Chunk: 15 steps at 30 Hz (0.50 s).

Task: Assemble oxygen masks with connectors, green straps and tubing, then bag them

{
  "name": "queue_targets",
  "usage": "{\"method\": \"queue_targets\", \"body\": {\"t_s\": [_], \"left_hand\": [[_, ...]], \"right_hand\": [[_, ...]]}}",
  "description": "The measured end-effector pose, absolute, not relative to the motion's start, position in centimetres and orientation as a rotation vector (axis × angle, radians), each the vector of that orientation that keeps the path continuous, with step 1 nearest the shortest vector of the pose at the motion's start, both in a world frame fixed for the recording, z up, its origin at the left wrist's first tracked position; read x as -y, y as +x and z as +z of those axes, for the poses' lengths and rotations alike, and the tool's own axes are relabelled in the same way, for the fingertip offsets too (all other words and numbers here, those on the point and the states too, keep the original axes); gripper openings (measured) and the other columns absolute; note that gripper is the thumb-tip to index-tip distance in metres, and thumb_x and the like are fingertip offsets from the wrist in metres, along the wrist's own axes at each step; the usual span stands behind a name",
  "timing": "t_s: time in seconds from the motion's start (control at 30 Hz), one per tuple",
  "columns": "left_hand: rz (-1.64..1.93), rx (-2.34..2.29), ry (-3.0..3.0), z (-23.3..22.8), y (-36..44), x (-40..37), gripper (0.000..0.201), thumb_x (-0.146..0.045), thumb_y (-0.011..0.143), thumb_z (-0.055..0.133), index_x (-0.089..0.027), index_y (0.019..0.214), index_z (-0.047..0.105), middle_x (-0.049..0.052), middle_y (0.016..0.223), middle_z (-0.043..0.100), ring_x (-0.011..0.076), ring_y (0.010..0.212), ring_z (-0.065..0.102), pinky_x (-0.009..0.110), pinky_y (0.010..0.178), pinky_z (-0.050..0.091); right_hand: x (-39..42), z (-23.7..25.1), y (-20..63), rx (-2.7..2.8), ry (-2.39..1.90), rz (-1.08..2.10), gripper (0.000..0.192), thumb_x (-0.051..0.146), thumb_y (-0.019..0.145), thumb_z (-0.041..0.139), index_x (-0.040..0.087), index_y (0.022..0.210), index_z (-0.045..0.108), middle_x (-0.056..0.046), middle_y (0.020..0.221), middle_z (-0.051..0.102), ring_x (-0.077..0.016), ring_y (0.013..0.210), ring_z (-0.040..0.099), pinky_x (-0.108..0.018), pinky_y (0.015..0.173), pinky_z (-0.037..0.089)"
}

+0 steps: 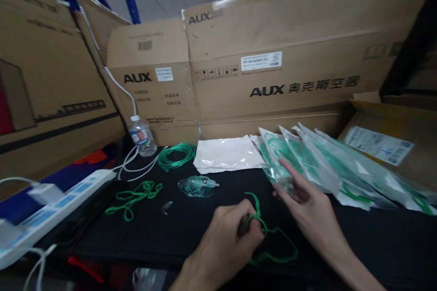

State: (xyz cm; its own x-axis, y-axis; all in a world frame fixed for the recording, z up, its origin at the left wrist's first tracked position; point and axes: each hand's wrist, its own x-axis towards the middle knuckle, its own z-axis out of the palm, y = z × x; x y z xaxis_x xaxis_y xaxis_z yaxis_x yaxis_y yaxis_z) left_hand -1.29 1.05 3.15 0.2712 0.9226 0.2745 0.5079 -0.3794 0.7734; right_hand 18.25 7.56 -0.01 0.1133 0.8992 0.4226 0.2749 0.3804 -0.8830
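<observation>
My left hand (235, 234) is closed, pinching a green elastic strap (278, 259) whose loose end loops down toward the table's front edge. In my right hand (303, 195), a clear, green-tinted oxygen mask (276, 173) is gripped between thumb and fingers, and the hand hides part of it. Left of my hands a second clear mask piece with a connector (200, 185) lies on the black surface. Beside it rest a small clear plastic piece (167, 208) and another green elastic strap (138, 196). Behind these is a coil of green tubing (177, 155).
Several clear packets (317, 159) with green tubing lean in a row at the right. A white bag stack (227, 153) lies at the back centre. A white power strip (64, 207) runs along the left, near a plastic bottle (145, 138). Cardboard boxes (232, 113) wall the back.
</observation>
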Motion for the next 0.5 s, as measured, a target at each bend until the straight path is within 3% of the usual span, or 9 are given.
{"method": "queue_targets", "body": {"t_s": [0.1,0.23,0.33,0.37,0.5], "left_hand": [[1.293,-1.473,1.885,5.7,-5.7,-1.1,0.023,-0.031,0.093,0.047,-0.021,0.072,0.048,-0.007,0.058,0.036,0.0105,0.052,0.037,0.023,0.052,0.029],[1.643,-1.833,1.627,8.2,-13.9,-1.0,0.026,-0.043,0.095,0.041,-0.023,0.079,0.046,-0.007,0.061,0.036,0.0119,0.051,0.038,0.022,0.048,0.031],[1.545,-2.241,1.530,8.0,-19.4,-0.9,0.023,-0.039,0.091,0.041,-0.021,0.084,0.053,-0.002,0.063,0.048,0.0163,0.055,0.047,0.025,0.051,0.035],[1.271,-2.526,1.529,7.5,-20.9,-0.9,0.026,-0.039,0.090,0.039,-0.022,0.081,0.056,0.000,0.063,0.053,0.0187,0.059,0.053,0.027,0.055,0.038],[0.839,-2.709,1.488,4.8,-24.6,-1.0,0.033,-0.048,0.078,0.054,-0.020,0.079,0.071,0.012,0.075,0.071,0.0354,0.075,0.066,0.037,0.063,0.045]], "right_hand": [[-5.8,-1.8,19.1,1.360,-1.092,0.821,0.078,0.047,0.073,0.079,0.020,0.143,0.057,-0.009,0.107,0.077,-0.0198,0.070,0.073,-0.033,0.077,0.064],[-4.5,-3.3,20.1,1.271,-1.101,0.909,0.083,0.053,0.063,0.085,0.019,0.136,0.064,-0.007,0.079,0.079,-0.0209,0.056,0.071,-0.027,0.059,0.064],[-4.2,-3.1,20.2,1.268,-1.120,0.931,0.086,0.055,0.063,0.084,0.018,0.137,0.063,-0.009,0.079,0.079,-0.0219,0.056,0.072,-0.028,0.057,0.064],[-4.2,-2.8,20.2,1.289,-1.127,0.939,0.086,0.055,0.064,0.084,0.017,0.138,0.062,-0.008,0.080,0.079,-0.0215,0.056,0.072,-0.028,0.056,0.064],[-4.0,-1.4,20.0,1.402,-1.142,0.984,0.079,0.051,0.072,0.080,0.019,0.142,0.059,-0.005,0.076,0.077,-0.0206,0.059,0.071,-0.029,0.059,0.064]]}}
